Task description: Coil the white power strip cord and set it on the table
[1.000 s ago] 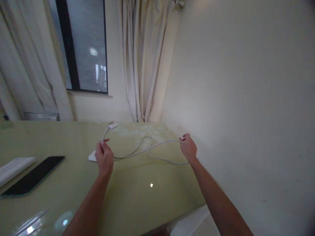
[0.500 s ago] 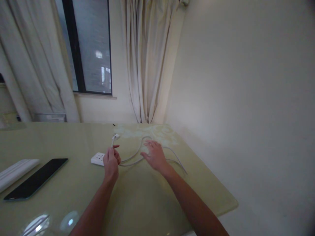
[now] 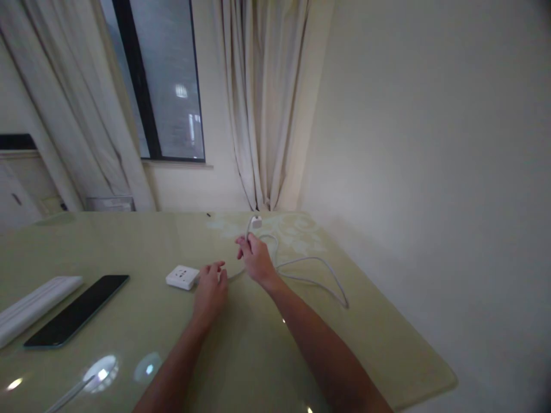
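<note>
My right hand [image 3: 259, 261] is closed on the grey-white power cord [image 3: 334, 274] just below its white plug [image 3: 257, 222], which points up above the fingers. The rest of the cord lies in loose loops on the table to the right of that hand. My left hand [image 3: 210, 291] hovers low beside the white power strip [image 3: 182, 277], with its fingers apart and nothing seen between them. The cord leaves the strip and runs behind the left fingers, so part of it is hidden. Sockets on the strip face upward.
On the left of the pale green table [image 3: 142, 246] lie a black tablet-like slab [image 3: 80, 310] and a long white object [image 3: 38, 298]. Another white cable [image 3: 71, 394] enters at the lower left. A wall [image 3: 408, 201] borders the table's right side; curtains [image 3: 267, 115] hang behind.
The plug has passed from my left hand to my right and moved to the right. My left hand has let go, its fingers opening. The view has shifted slightly.
</note>
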Tool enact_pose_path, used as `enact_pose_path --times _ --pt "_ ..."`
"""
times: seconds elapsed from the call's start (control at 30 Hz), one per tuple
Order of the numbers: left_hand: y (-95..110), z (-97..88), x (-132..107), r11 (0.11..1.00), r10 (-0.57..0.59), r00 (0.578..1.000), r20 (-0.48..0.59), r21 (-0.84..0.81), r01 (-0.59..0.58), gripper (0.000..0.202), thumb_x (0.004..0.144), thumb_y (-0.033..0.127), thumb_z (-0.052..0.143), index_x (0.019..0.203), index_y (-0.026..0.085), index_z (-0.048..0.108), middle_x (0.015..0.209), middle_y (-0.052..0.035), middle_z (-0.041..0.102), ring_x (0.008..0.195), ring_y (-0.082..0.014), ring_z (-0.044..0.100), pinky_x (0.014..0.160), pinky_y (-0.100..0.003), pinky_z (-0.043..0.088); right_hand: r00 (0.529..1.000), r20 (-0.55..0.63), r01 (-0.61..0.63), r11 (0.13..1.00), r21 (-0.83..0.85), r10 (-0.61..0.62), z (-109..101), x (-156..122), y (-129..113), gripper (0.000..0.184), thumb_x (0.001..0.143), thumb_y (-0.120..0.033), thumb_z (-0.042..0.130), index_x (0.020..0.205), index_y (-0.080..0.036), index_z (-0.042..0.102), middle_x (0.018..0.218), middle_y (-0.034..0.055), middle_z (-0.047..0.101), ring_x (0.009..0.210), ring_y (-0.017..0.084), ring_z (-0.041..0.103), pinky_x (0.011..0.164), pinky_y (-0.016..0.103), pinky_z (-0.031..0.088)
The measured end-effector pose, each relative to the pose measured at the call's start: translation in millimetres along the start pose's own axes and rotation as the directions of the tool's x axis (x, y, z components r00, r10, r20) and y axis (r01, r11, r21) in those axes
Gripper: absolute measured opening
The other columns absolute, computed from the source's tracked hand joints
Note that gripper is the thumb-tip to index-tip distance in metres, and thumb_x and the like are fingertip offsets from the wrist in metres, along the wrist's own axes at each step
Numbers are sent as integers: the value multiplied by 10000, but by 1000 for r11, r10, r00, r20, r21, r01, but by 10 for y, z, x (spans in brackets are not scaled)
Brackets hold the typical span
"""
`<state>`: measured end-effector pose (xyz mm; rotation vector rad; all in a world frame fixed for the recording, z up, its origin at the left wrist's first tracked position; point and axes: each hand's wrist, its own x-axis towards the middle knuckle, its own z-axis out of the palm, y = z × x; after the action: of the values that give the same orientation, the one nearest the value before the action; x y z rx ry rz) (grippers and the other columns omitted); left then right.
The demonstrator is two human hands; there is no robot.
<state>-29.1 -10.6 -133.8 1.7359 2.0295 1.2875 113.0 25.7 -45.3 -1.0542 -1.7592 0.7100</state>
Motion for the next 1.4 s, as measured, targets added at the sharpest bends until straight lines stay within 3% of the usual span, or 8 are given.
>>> enact_pose_path --times 0.17,0.5,0.77,0.87,0.93,1.03,1.2,1.4 --pt "74 24 -143 857 158 937 311 428 -286 375 1066 304 388 1135 177 734 1175 -152 695 1069 -284 659 989 -427 478 999 -40 21 1000 -5 -21 -428 131 -226 329 1086 -308 500 806 -190 626 605 -46 604 597 114 573 645 228 385" --pt "-189 -216 -26 799 11 992 129 595 -86 310 994 336 465 1001 143 707 1113 -178 636 1082 -345 631 934 -429 485 983 -174 73 997 38 -66 -781 148 -398 332 1090 -335 476 961 -167 732 578 -60 537 557 118 517 606 251 340" --pt "-353 -308 129 930 -35 988 -148 358 87 351 785 221 624 1130 154 619 1186 -195 564 1375 -418 459 1130 -598 386 969 -233 110 990 85 -87 -801 156 -423 348 1079 -365 482 1027 -170 766 603 -40 550 593 137 524 613 266 346" --pt "-275 -367 208 964 -253 913 -320 -4 266 431 740 248 726 1151 183 616 1192 -153 552 1347 -382 501 1111 -587 432 963 -253 111 991 78 -88 -800 152 -423 350 1074 -380 484 990 -184 762 602 -38 544 602 145 517 615 272 343" --pt "-227 -388 260 822 -517 816 -258 -417 388 449 698 233 789 1113 198 623 1133 -107 589 1196 -318 615 1022 -512 527 959 -271 104 991 87 -77 -792 153 -421 349 1061 -389 492 956 -191 761 599 -37 534 603 149 508 612 275 337" --pt "-162 -370 291 411 -673 733 93 -777 476 239 715 139 758 924 188 651 944 -52 657 892 -215 687 834 -380 605 952 -301 98 983 157 -47 -777 156 -420 376 1049 -326 427 982 -192 771 596 -39 519 600 152 493 615 277 337" --pt "-15 -278 195 262 -591 782 198 -870 418 157 802 115 723 913 193 643 918 -23 704 743 -141 682 748 -340 624 964 -265 50 962 270 24 -771 162 -427 358 943 -202 427 1013 -181 778 579 -54 488 556 139 440 561 268 296" --pt "367 -363 177 350 -320 945 -64 -935 55 385 805 408 854 1076 231 646 663 103 491 500 -37 381 469 -142 334 983 -181 32 961 274 19 -744 161 -422 328 938 -219 460 1013 -169 776 592 -52 506 581 132 474 585 253 330"
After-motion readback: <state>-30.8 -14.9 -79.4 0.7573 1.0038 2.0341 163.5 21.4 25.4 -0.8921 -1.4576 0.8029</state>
